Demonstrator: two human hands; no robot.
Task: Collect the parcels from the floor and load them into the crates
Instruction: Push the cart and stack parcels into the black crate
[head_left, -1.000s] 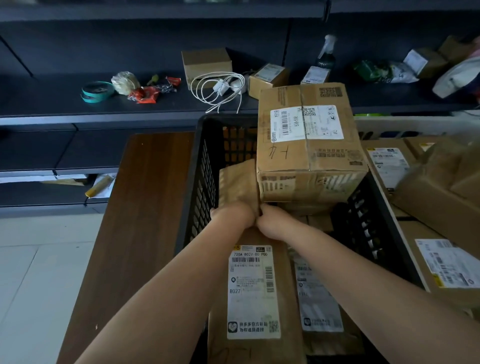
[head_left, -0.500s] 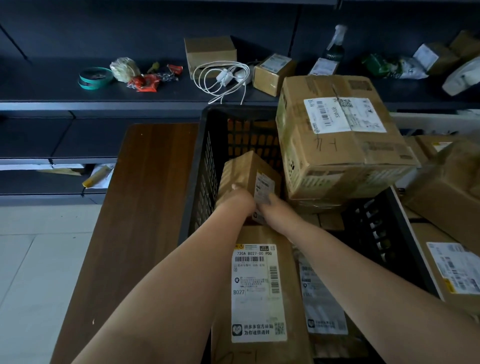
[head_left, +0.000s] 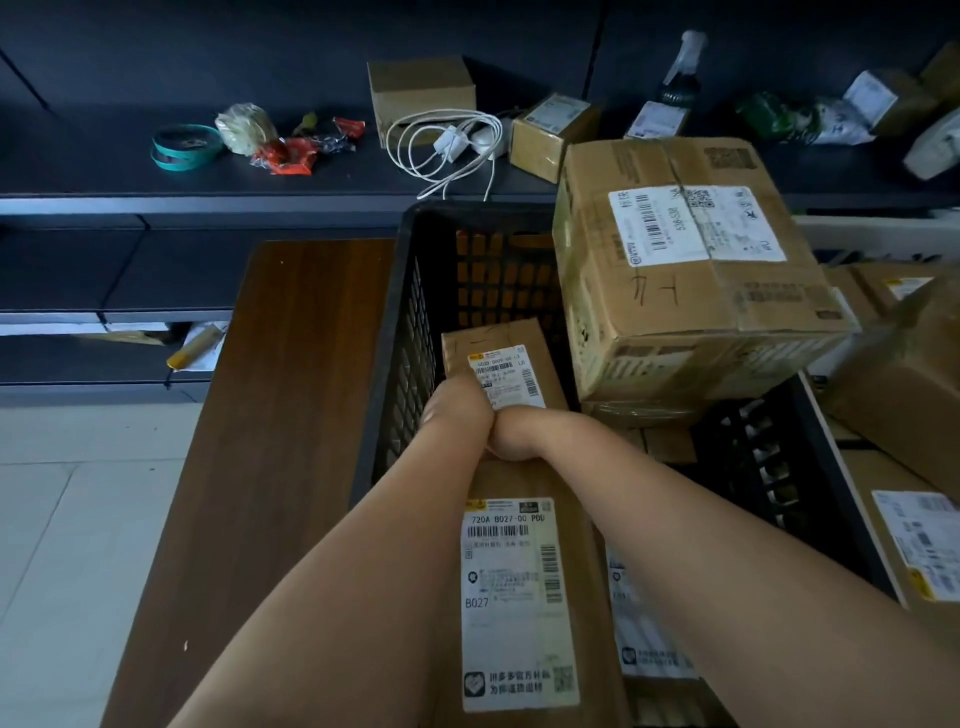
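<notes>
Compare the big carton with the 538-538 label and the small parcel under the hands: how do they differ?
The big carton sits tilted high on the pile at the black crate's right; the small parcel lies low inside. The big carton is far bulkier. Nobody touches it, while the left hand and right hand grip the small parcel. Both are brown cardboard with white labels.

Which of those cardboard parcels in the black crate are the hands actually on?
The small brown cardboard parcel lying flat against the black plastic crate's left wall; both hands meet at its near end, unlike the big box beside it.
</notes>
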